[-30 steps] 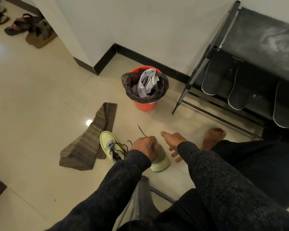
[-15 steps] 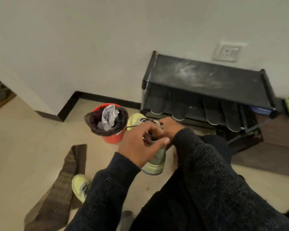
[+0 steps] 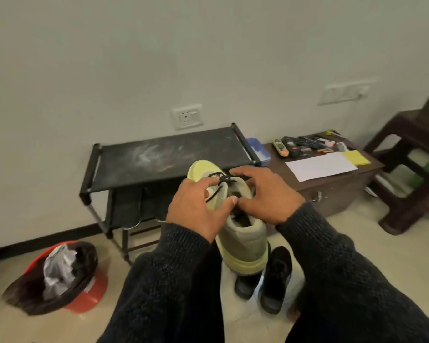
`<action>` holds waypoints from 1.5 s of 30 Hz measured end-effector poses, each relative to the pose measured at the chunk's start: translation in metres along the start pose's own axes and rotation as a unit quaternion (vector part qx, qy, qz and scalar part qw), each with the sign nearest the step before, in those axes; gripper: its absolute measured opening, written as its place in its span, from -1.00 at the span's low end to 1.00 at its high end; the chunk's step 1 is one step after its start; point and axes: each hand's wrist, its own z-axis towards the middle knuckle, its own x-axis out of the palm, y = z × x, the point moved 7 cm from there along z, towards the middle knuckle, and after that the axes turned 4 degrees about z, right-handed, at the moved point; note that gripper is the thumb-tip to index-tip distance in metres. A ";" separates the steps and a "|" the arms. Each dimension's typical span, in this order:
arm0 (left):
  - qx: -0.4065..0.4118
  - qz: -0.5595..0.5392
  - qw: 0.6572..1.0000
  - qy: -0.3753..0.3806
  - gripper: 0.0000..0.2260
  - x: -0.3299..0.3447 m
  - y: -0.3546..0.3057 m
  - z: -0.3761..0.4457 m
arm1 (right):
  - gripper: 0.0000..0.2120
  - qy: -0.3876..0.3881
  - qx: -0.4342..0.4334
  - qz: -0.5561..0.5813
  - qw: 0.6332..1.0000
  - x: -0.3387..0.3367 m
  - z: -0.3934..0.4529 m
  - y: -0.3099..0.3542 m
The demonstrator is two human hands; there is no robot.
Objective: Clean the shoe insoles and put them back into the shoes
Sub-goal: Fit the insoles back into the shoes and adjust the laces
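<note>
Both hands (image 3: pixel 235 201) raised (fingers curled), thumbs touching.

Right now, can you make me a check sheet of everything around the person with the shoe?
Surface: pale tiled floor.
Job's things: yellow-green shoe held up in the air; insole not visible.
Clutter: orange bin with dark liner; black shoes on floor; papers on brown chest.
Hands: left hand and right hand grip the shoe at its laces.
Cables: nothing seen.
Surroundings: black shoe rack, wall socket, dark stool.

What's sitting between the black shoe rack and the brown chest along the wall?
In the head view, a blue container is wedged between the black shoe rack and the brown chest; its contents aren't discernible.
</note>
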 end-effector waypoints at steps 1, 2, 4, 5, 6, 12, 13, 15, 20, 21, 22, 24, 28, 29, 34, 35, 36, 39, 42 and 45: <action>0.017 0.008 1.000 0.009 -0.52 0.015 -0.015 0.008 | -0.41 -0.017 0.010 -0.005 1.000 -0.017 -0.003 -0.015; 0.031 0.016 0.999 0.021 -0.52 0.031 -0.026 0.015 | -0.44 -0.038 0.019 -0.012 0.999 -0.031 -0.006 -0.028; 0.049 0.028 0.997 0.046 -0.52 0.062 -0.048 0.029 | -0.46 -0.073 0.044 -0.015 0.996 -0.055 -0.010 -0.056; 0.053 0.034 0.996 0.058 -0.53 0.078 -0.058 0.036 | -0.46 -0.086 0.056 -0.015 0.995 -0.062 -0.010 -0.073; 0.057 0.035 0.995 0.068 -0.56 0.095 -0.068 0.046 | -0.45 -0.098 0.073 -0.017 0.992 -0.069 -0.009 -0.091; 0.044 0.041 0.984 0.165 -0.71 0.205 -0.090 0.104 | -0.42 -0.138 0.149 -0.018 0.979 -0.076 0.033 -0.191; 0.041 0.044 0.983 0.175 -0.70 0.221 -0.088 0.113 | -0.44 -0.146 0.155 -0.010 0.977 -0.075 0.044 -0.205; 0.037 0.036 0.980 0.190 -0.71 0.258 -0.082 0.137 | -0.50 -0.159 0.173 0.000 0.972 -0.070 0.072 -0.235; 0.050 0.068 0.970 0.226 -0.74 0.326 -0.060 0.187 | -0.53 -0.159 0.201 0.028 0.966 -0.055 0.137 -0.291; 0.052 0.076 0.969 0.231 -0.73 0.336 -0.055 0.193 | -0.54 -0.155 0.200 0.030 0.967 -0.052 0.148 -0.299; 0.053 0.083 0.968 0.232 -0.73 0.343 -0.050 0.198 | -0.56 -0.151 0.204 0.028 0.967 -0.049 0.156 -0.304; 0.054 0.090 0.967 0.233 -0.75 0.353 -0.044 0.200 | -0.60 -0.142 0.214 0.019 0.966 -0.044 0.167 -0.314; 0.081 0.075 0.972 0.208 -0.73 0.354 -0.048 0.191 | -0.76 -0.153 0.206 -0.016 0.966 -0.044 0.176 -0.320; 0.091 0.069 0.974 0.197 -0.69 0.353 -0.051 0.190 | -0.77 -0.160 0.203 -0.019 0.966 -0.046 0.177 -0.322; 0.062 0.000 0.978 0.198 -0.66 0.356 -0.047 0.193 | -0.80 -0.194 0.226 0.031 0.954 -0.056 0.177 -0.335; 0.056 -0.009 0.978 0.200 -0.67 0.357 -0.045 0.194 | -0.82 -0.197 0.232 0.042 0.952 -0.057 0.176 -0.338; 0.055 -0.011 0.978 0.200 -0.68 0.358 -0.045 0.196 | -0.83 -0.192 0.238 0.049 0.951 -0.056 0.176 -0.341; 0.061 -0.004 0.977 0.205 -0.73 0.360 -0.046 0.199 | -0.73 -0.155 0.217 0.028 0.964 -0.055 0.177 -0.339; 0.061 0.000 0.980 0.189 -0.74 0.362 -0.049 0.201 | -0.72 -0.149 0.156 0.029 0.976 -0.067 0.183 -0.330; 0.063 -0.030 0.984 0.164 -0.79 0.364 -0.053 0.207 | -0.77 -0.133 0.146 0.042 0.979 -0.071 0.190 -0.333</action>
